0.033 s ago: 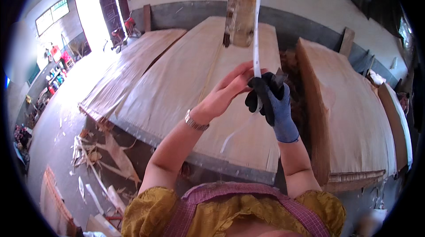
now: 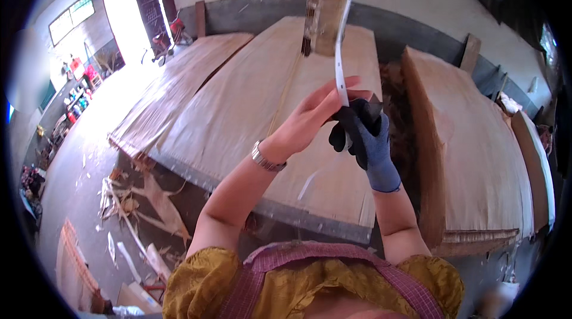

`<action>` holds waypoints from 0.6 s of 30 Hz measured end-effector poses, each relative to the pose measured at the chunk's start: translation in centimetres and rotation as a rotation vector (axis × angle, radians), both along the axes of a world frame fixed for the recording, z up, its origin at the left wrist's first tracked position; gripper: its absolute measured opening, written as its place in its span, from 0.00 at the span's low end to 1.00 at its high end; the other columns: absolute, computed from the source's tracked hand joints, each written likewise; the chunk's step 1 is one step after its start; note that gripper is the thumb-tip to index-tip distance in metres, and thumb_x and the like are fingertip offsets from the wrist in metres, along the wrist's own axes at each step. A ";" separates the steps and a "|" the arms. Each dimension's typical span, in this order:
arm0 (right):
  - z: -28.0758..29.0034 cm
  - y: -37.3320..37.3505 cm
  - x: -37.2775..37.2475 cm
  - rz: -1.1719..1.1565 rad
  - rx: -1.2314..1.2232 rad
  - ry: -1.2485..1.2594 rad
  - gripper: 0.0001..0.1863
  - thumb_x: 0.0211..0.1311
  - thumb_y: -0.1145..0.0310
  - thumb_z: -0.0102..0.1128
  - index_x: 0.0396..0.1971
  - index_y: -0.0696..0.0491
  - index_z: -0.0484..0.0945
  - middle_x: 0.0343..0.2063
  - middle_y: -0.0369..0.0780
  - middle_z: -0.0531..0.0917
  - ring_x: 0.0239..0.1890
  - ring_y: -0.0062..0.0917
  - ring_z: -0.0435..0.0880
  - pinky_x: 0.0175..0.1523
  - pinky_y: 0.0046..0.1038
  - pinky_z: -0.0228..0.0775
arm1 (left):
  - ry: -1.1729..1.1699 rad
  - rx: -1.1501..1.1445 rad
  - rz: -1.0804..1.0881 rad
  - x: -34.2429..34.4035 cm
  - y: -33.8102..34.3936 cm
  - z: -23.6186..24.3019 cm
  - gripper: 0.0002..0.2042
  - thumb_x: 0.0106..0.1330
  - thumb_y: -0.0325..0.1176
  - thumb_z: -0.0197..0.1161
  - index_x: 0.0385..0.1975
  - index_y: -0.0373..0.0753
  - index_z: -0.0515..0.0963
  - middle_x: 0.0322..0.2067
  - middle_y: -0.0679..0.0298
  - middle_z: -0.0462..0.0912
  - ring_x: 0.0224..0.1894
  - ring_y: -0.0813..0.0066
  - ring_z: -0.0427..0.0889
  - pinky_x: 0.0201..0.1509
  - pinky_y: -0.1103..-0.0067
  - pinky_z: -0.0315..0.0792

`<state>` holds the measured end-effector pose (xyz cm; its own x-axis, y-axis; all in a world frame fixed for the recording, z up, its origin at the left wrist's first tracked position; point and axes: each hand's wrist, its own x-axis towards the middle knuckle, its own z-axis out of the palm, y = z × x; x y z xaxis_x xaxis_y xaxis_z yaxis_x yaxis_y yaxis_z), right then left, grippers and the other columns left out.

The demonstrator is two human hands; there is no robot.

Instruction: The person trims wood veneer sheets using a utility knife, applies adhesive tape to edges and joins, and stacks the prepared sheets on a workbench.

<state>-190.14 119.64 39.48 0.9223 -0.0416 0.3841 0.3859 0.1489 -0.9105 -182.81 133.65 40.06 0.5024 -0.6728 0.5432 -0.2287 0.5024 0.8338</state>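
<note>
A narrow white tape strip [image 2: 340, 50] with small dark marks comes down from the top of the view and bends slightly. Its lower end is pinched in the fingers of my bare left hand [image 2: 313, 116], which has a metal-banded watch [image 2: 266, 158] at the wrist. Right beside it, my right hand [image 2: 370, 140] wears a blue glove with black fingers, curled closed around a dark flat piece [image 2: 375, 106] that looks like a blade; most of it is hidden. Beneath both hands lies a wide pale wood veneer sheet [image 2: 238, 116], with a short white strip [image 2: 307, 185] on it.
A clear-wrapped yellowish bundle [image 2: 331, 12] hangs ahead. To the right stands a thick veneer stack [image 2: 476, 158]; another veneer sheet [image 2: 185, 80] lies left. Torn veneer scraps [image 2: 158, 200] litter the floor at lower left. A red machine [image 2: 177, 30] stands by the bright doorway.
The white tape strip, earlier straight and reaching over the glove, now bends and ends at my left fingers. My hands stay close together, nearly in place.
</note>
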 end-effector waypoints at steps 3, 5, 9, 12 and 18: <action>-3.9 1.5 0.4 -0.523 -0.349 -0.634 0.07 0.58 0.71 0.65 0.34 0.56 0.78 0.21 0.40 0.81 0.20 0.25 0.81 0.27 0.24 0.71 | 0.184 -0.060 0.069 -3.5 -1.9 -0.4 0.23 0.75 0.46 0.44 0.57 0.30 0.67 0.49 0.52 0.79 0.53 0.62 0.79 0.58 0.69 0.73; -5.8 2.3 -0.2 -0.562 -0.437 -0.605 0.09 0.55 0.74 0.65 0.36 0.56 0.79 0.25 0.41 0.82 0.25 0.27 0.83 0.31 0.24 0.73 | 0.344 -0.129 0.150 -4.7 -1.3 -1.4 0.22 0.76 0.44 0.43 0.54 0.29 0.70 0.44 0.50 0.82 0.50 0.60 0.81 0.56 0.69 0.74; -9.3 5.2 -1.5 -0.505 -0.264 -0.520 0.11 0.57 0.75 0.64 0.41 0.56 0.79 0.25 0.39 0.82 0.22 0.23 0.81 0.28 0.22 0.71 | 0.568 -0.137 0.266 -5.3 2.8 -3.6 0.23 0.74 0.48 0.47 0.49 0.30 0.71 0.45 0.48 0.82 0.48 0.60 0.82 0.54 0.70 0.75; -9.9 8.4 -3.4 0.014 -0.010 0.033 0.24 0.62 0.75 0.61 0.58 0.55 0.69 0.25 0.32 0.80 0.21 0.11 0.76 0.23 0.16 0.65 | 0.724 0.197 0.327 -4.3 9.4 -8.7 0.24 0.69 0.53 0.54 0.49 0.36 0.74 0.44 0.55 0.82 0.45 0.71 0.82 0.49 0.78 0.75; -15.8 15.8 -3.4 0.186 -0.062 0.331 0.30 0.59 0.75 0.65 0.62 0.53 0.66 0.28 0.34 0.81 0.22 0.12 0.76 0.25 0.16 0.67 | 0.447 0.677 0.135 -2.5 20.7 -15.2 0.18 0.65 0.48 0.63 0.37 0.36 0.79 0.28 0.71 0.78 0.31 0.83 0.77 0.40 0.84 0.73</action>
<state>-193.51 135.43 23.64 0.9865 0.1520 0.0604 0.0407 0.1294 -0.9908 -185.28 154.33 24.82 0.6753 -0.7010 -0.2291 0.1747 -0.1497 0.9732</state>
